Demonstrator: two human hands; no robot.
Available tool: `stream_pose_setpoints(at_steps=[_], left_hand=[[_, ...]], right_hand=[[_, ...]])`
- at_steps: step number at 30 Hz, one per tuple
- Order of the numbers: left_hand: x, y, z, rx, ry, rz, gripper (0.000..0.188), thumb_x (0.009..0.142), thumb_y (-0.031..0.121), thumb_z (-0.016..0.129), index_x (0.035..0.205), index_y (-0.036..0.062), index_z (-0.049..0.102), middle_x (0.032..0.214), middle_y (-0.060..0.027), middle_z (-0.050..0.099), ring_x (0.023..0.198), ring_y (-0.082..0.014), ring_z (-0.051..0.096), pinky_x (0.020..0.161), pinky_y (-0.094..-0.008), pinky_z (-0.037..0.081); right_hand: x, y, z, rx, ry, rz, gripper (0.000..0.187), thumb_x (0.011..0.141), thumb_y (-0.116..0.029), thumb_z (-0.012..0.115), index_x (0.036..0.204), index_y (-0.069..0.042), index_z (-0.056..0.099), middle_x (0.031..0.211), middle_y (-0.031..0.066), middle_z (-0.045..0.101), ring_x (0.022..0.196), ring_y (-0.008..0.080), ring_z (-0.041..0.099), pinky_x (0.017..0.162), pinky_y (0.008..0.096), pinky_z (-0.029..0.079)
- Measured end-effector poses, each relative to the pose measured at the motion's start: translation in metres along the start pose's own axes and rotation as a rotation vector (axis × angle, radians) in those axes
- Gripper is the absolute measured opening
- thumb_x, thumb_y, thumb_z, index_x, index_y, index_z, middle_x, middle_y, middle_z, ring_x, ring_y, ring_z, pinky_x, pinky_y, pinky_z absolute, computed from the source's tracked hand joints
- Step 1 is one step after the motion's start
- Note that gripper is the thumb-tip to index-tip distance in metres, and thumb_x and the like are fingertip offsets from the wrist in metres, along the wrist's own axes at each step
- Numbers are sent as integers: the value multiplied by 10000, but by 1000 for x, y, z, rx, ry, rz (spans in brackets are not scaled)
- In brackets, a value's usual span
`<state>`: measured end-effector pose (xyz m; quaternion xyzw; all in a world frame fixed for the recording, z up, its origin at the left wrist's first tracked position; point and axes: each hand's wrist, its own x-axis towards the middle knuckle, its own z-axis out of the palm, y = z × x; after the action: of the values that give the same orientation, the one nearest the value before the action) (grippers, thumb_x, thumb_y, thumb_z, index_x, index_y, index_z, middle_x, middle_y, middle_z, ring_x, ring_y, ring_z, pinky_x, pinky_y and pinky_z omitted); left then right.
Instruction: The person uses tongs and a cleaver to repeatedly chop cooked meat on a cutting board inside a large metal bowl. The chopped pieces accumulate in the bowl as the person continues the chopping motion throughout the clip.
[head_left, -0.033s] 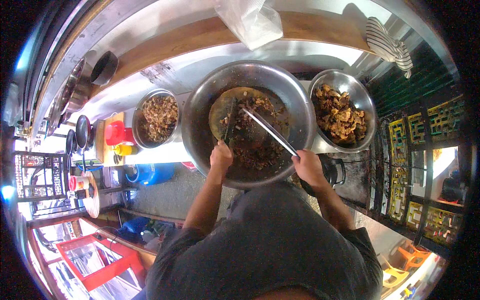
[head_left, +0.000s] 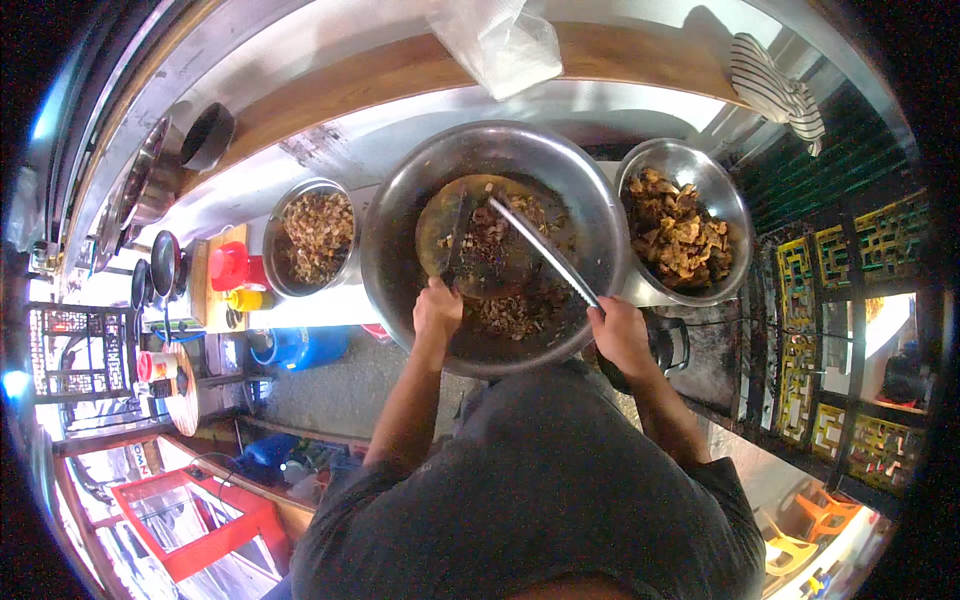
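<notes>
A large steel basin (head_left: 388,190) stands in front of me, with a round chopping board (head_left: 434,222) inside. Chopped dark meat (head_left: 490,245) lies on the board, and more bits (head_left: 510,315) have gathered at the basin's near side. My left hand (head_left: 438,310) is closed round the handle of a dark-bladed knife (head_left: 461,228), its blade over the board's left part. Gripped in my right hand (head_left: 618,333) is a long, narrow silver knife (head_left: 545,250), slanting up-left with its tip over the meat. Both handles are mostly hidden by my fingers.
Left of the basin is a steel bowl of finely chopped meat (head_left: 317,238); right of it, a bowl of larger browned pieces (head_left: 680,238). Red containers (head_left: 230,264) and a yellow bottle (head_left: 248,299) stand farther left. A plastic bag (head_left: 500,50) hangs above, a striped cloth (head_left: 775,85) at upper right.
My left hand and its knife have shifted slightly left and up. The silver knife has turned a little, its tip higher, and the right hand has moved slightly right. Meat pieces have shifted.
</notes>
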<state>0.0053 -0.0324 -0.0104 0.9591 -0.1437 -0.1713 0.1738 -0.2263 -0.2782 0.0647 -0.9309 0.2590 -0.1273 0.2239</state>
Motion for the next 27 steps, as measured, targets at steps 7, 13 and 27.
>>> stream_pose_setpoints(at_steps=[7,13,27], left_hand=[[11,-4,17,-199,-18,-23,395,956,331,533,1031,-57,511,939,-328,663,944,-492,644,842,-542,513],[-21,45,-33,-102,28,-37,377,948,312,518,1068,-46,536,1000,-317,657,955,-480,644,838,-532,514],[-11,19,-12,-9,-120,40,401,934,293,543,1155,-34,474,1002,-320,654,957,-490,636,842,-549,515]], right_hand=[[37,18,15,-93,-84,-30,252,893,-256,620,858,-8,652,871,209,666,830,398,652,757,514,531],[2,6,-16,-35,-196,24,226,894,-236,620,879,-12,647,847,208,653,811,417,643,744,526,521],[-33,-9,-26,-70,-67,92,180,885,-205,617,921,-30,635,874,189,647,813,408,648,740,520,520]])
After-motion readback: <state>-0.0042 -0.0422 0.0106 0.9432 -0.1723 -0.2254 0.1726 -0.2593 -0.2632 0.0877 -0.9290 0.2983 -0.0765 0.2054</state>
